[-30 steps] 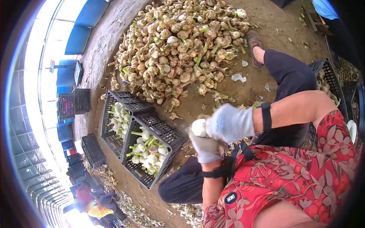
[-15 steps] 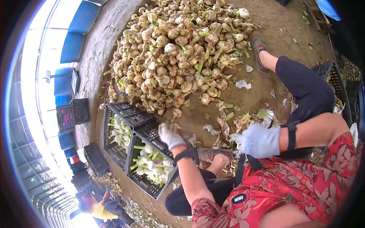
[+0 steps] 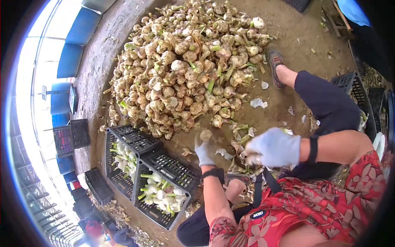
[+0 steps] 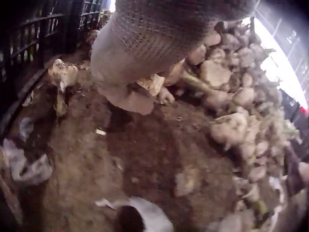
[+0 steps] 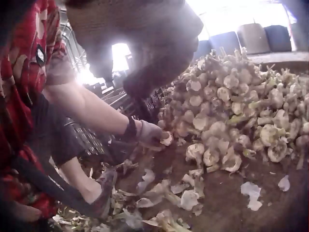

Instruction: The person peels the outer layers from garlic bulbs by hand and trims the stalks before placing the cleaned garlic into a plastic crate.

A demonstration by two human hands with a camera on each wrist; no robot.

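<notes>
My left hand (image 3: 204, 153), in a pale work glove, is low in front of the garlic pile (image 3: 177, 78), beside the crates. Its fingers grip a brownish garlic bulb (image 3: 206, 134), blurred in the head view; the right wrist view shows this bulb (image 5: 167, 138) at the fingertips. My right hand (image 3: 275, 148), gloved too, is over the scattered husks with its fingers bent inward; I cannot tell whether it holds anything. Left of my left hand, a black crate (image 3: 170, 164) contains white peeled garlic (image 3: 162, 195) with green stems.
A second black crate (image 3: 131, 133) of peeled garlic adjoins the first. Loose husks (image 5: 188, 195) litter the dirt floor in front of my feet. More crates stand along the left wall, and another crate (image 3: 347, 84) is beside my right leg. Another person (image 3: 96, 234) is at the lower left.
One second ago both hands were together on a white bulb. Then they parted, the left reaching over the crate. Now the left has moved right, away from the crate, gripping an unpeeled bulb.
</notes>
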